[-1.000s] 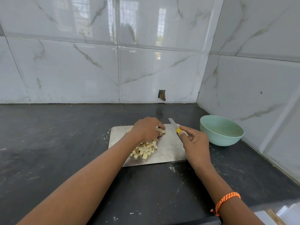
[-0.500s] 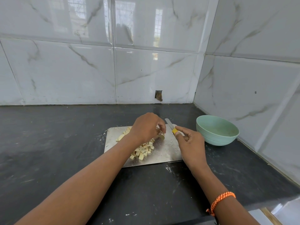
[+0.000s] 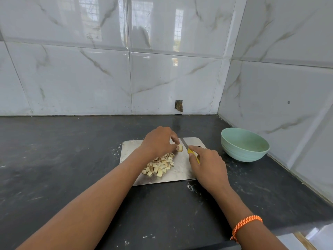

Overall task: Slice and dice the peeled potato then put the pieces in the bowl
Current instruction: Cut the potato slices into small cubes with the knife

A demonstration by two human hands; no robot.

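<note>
A steel cutting board [image 3: 182,175] lies on the dark counter. A heap of diced potato pieces [image 3: 159,166] sits on it, partly under my left forearm. My left hand [image 3: 159,141] pinches a small remaining potato piece [image 3: 180,147] at the board's far side. My right hand [image 3: 207,164] grips a yellow-handled knife [image 3: 184,143], forefinger along its back, blade just right of the potato piece. The mint-green bowl [image 3: 244,144] stands empty to the right of the board.
Black stone counter [image 3: 63,159] runs left and toward me, with white specks on it. Marble-tiled walls close the back and right side, forming a corner behind the bowl. A small hole [image 3: 179,105] is in the back wall. An orange bracelet [image 3: 246,223] is on my right wrist.
My left hand has lifted its fingers slightly and now shows the potato piece pinched at its tips. The knife has drawn closer beside that piece. The camera view shifted a little.
</note>
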